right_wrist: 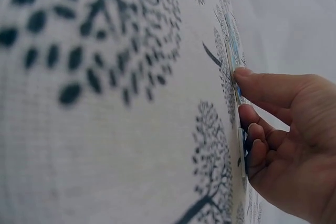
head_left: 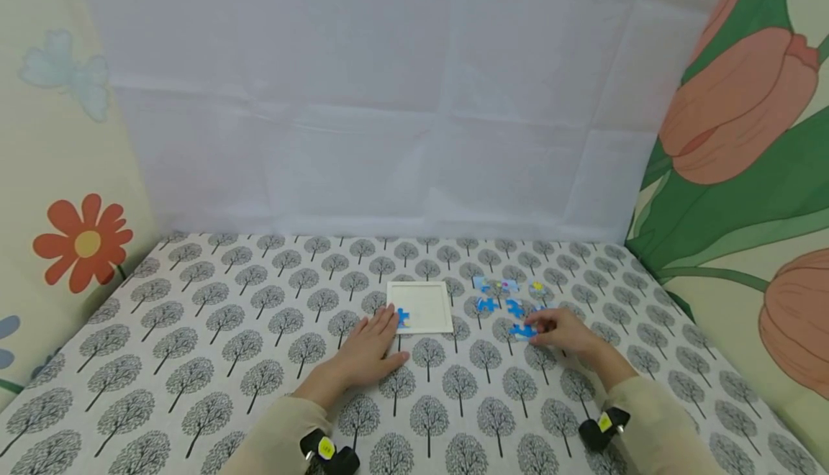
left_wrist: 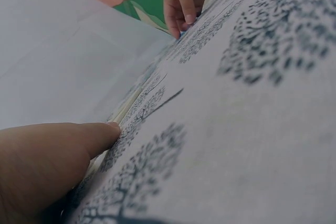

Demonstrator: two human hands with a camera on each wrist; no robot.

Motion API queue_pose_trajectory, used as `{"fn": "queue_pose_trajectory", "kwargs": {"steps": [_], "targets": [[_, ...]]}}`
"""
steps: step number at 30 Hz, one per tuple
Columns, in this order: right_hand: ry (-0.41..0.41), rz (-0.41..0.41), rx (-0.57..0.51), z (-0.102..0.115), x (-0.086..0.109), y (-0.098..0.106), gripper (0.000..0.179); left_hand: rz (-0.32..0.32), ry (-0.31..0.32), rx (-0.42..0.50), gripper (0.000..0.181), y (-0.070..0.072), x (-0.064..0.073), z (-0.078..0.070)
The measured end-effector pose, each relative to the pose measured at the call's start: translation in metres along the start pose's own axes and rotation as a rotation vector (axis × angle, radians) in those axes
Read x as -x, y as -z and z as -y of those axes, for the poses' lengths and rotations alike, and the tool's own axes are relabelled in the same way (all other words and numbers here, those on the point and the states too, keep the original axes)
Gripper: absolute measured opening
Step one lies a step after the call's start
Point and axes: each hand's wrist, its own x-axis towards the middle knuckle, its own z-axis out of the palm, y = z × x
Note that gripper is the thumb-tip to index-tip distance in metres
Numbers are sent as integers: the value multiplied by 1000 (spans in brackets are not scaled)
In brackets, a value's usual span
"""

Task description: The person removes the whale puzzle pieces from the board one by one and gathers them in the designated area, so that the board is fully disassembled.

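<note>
A square white puzzle frame [head_left: 427, 309] lies on the tree-print cloth, with one blue puzzle piece in its lower left corner. My left hand [head_left: 367, 347] rests flat beside it, fingers straight and fingertips at the frame's left edge; its thumb shows in the left wrist view. To the right, my right hand [head_left: 562, 331] pinches a blue puzzle piece [head_left: 521, 331] low over the cloth. In the right wrist view its thumb and curled fingers are at thin pieces seen edge-on, so the grip is partly hidden.
Several loose blue puzzle pieces [head_left: 487, 305] lie right of the frame, near my right hand. A longer strip of joined-looking pieces [head_left: 495, 284] and a small piece with a yellow flower [head_left: 537, 287] lie behind them. A white sheet [head_left: 376, 137] hangs at the table's back.
</note>
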Motion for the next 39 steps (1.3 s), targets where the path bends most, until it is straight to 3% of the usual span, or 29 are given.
{"fn": "queue_pose_trajectory", "kwargs": {"steps": [8, 17, 24, 39], "targets": [[-50, -3, 12, 3, -1, 1, 31, -11, 2, 34, 68, 1, 0, 0], [-27, 17, 87, 14, -3, 4, 35, -50, 17, 92, 65, 3, -2, 0], [43, 61, 18, 32, -9, 3, 39, -98, 27, 91, 66, 1, -2, 5], [173, 155, -55, 88, -48, -40, 43, -110, 54, 53, 68, 2, -4, 12]]}}
